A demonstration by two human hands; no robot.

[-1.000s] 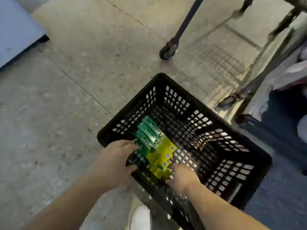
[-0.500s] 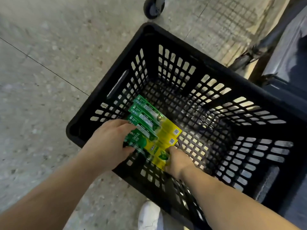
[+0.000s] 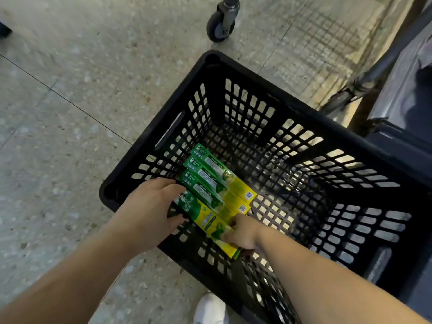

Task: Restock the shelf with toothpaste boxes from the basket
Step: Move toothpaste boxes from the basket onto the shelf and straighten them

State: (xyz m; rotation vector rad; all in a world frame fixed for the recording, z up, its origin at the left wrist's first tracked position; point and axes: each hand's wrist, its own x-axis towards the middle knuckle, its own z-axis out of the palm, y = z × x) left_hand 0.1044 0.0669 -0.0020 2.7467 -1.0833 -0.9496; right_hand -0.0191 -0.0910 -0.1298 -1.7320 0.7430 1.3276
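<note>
A black plastic basket [image 3: 268, 90] stands on the floor. Several green and yellow toothpaste boxes [image 3: 217, 181] lie side by side in its near left corner. Both of my hands reach inside. My left hand [image 3: 152, 206] clamps the green ends of the boxes, thumb under the nearest box. My right hand [image 3: 240, 232] presses against the yellow ends, fingers curled round the nearest box [image 3: 208, 220]. The shelf is not in view.
Speckled stone floor [image 3: 70, 101] surrounds the basket. A cart's caster wheel [image 3: 219, 26] stands just beyond the basket's far corner. A dark frame and another wheel [image 3: 339, 104] sit at the right. My white shoe [image 3: 210, 309] is below the basket.
The view has drawn nearer to the basket. My hands have closed in on the two ends of the row of boxes, and the nearest box now sits tilted above the others.
</note>
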